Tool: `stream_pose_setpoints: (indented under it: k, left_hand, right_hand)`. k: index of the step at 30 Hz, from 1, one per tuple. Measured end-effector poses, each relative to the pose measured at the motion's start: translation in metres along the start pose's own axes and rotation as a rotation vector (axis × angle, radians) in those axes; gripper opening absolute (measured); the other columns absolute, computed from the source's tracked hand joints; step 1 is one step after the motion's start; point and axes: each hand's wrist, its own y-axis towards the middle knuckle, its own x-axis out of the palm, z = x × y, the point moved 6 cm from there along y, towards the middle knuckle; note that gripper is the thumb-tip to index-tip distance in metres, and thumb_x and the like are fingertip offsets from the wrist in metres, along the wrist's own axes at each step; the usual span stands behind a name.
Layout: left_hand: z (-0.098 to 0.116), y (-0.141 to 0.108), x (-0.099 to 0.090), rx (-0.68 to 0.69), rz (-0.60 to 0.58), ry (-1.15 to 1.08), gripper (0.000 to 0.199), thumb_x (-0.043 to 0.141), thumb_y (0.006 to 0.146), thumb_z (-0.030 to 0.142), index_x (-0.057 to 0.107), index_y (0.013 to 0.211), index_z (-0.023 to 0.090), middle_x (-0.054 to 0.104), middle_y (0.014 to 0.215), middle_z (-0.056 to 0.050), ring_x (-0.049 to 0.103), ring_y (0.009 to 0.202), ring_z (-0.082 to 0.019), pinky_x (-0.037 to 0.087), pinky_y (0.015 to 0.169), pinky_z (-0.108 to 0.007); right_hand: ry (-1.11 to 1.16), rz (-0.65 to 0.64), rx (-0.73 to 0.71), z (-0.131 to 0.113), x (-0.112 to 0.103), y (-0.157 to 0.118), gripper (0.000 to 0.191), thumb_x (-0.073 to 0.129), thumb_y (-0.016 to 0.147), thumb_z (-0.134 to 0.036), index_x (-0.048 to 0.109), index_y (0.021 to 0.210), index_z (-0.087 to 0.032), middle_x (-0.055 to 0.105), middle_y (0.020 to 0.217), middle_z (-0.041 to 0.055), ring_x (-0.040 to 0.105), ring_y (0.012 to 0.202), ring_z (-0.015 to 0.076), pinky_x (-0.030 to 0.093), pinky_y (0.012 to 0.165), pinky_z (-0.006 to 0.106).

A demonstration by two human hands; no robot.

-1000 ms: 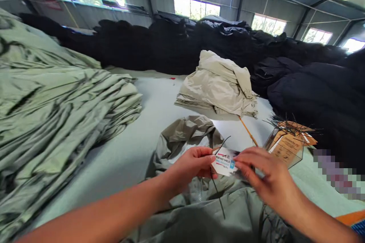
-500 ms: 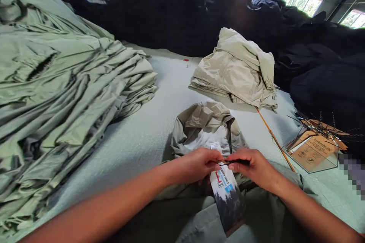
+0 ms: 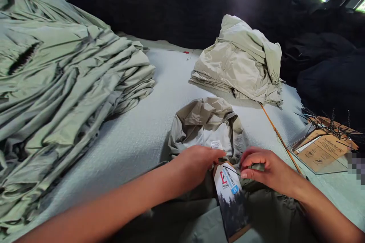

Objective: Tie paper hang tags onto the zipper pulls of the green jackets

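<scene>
Far left of the left grip: high, slumped pile of sage-green garments (image 3: 62,79), many folded layers, no writing seen. Pale worktop (image 3: 137,133) shows between pile and grip. Left grip (image 3: 196,163): thumb and fingers pressed together, pinching the top end of a hang tag (image 3: 232,201); whether on cord or card cannot be told, fingertips partly hidden. Just beyond this grip, a small white care label (image 3: 216,145) inside the hood (image 3: 201,115) of an olive-grey garment (image 3: 182,216); print too small to read. Garment lies spread beneath both grips, hood opening away from them, lining paler. The tag hangs between the grips, tilted, lower end toward the wearer: white upper part, red logo, "Avala" legible before a slanted strip lettered "EATHER SHIELD", first letter unclear near the dark cord; blue square at the strip's end, fine line unreadable. Dark conifer scene below, brown bottom edge. Beyond, between the grips and slightly right, folded beige garments (image 3: 236,64). Right grip (image 3: 262,169): just beside the tag, thumb and forefinger curved, slightly apart, nothing visible between. Right of it, an orange cord (image 3: 275,127), then a clear tray (image 3: 319,172) of brown tags (image 3: 322,153), front one reading "Avalanche", black strings (image 3: 332,125) bristling above.
</scene>
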Motion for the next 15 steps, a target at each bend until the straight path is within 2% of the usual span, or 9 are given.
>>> stream_pose_setpoints:
  k: [3,5,8,10,13,15]
  left_hand:
    - [0.008,0.002,-0.003,0.107,0.041,0.354,0.027,0.05,0.082,0.003,0.068,0.095,0.02,0.069,0.077,-0.003,0.06,0.072,-0.017,0.041,0.067,-0.028]
    - [0.014,0.002,-0.006,0.217,0.093,0.524,0.017,0.053,0.087,0.01,0.067,0.089,0.02,0.07,0.082,-0.003,0.061,0.083,-0.02,0.042,0.078,-0.033]
    - [0.02,-0.003,-0.011,0.346,0.251,0.717,0.014,0.054,0.091,0.017,0.065,0.086,0.022,0.069,0.094,-0.003,0.055,0.102,-0.022,0.034,0.098,-0.042]
    - [0.021,-0.008,-0.008,0.415,0.328,0.791,0.016,0.052,0.092,0.014,0.064,0.084,0.022,0.067,0.103,-0.001,0.05,0.109,-0.02,0.026,0.107,-0.044]
    - [0.021,-0.013,0.003,0.516,0.363,0.846,0.018,0.051,0.092,0.011,0.062,0.082,0.022,0.065,0.111,0.002,0.047,0.111,-0.017,0.016,0.114,-0.043]
    - [0.02,-0.015,0.01,0.562,0.376,0.849,0.018,0.051,0.092,0.013,0.063,0.083,0.023,0.064,0.113,0.003,0.047,0.112,-0.016,0.011,0.117,-0.043]
  right_hand:
    - [0.025,0.174,-0.067,-0.012,-0.008,0.002,0.02,0.064,0.086,-0.038,0.073,0.088,-0.02,0.068,0.098,0.0079,0.062,0.094,0.0196,0.047,0.086,0.032]
    - [0.067,0.215,-0.058,-0.017,-0.009,0.005,0.024,0.06,0.089,-0.04,0.073,0.091,-0.02,0.069,0.098,0.0077,0.062,0.094,0.0197,0.046,0.087,0.032]
    - [0.12,0.146,0.003,-0.019,-0.001,0.015,0.032,0.054,0.091,-0.045,0.072,0.093,-0.02,0.069,0.093,0.0058,0.061,0.091,0.0195,0.046,0.082,0.031]
    - [0.161,0.077,0.037,-0.018,0.008,0.024,0.039,0.05,0.092,-0.05,0.072,0.089,-0.017,0.066,0.085,0.0038,0.059,0.082,0.0177,0.044,0.074,0.029]
    - [0.24,0.001,0.048,-0.016,0.02,0.038,0.047,0.047,0.092,-0.055,0.069,0.082,-0.015,0.061,0.073,0.0008,0.052,0.07,0.0137,0.039,0.063,0.025]
    - [0.312,-0.026,0.02,-0.017,0.024,0.045,0.045,0.05,0.09,-0.055,0.07,0.083,-0.015,0.061,0.074,0.0005,0.051,0.071,0.0135,0.039,0.065,0.025]
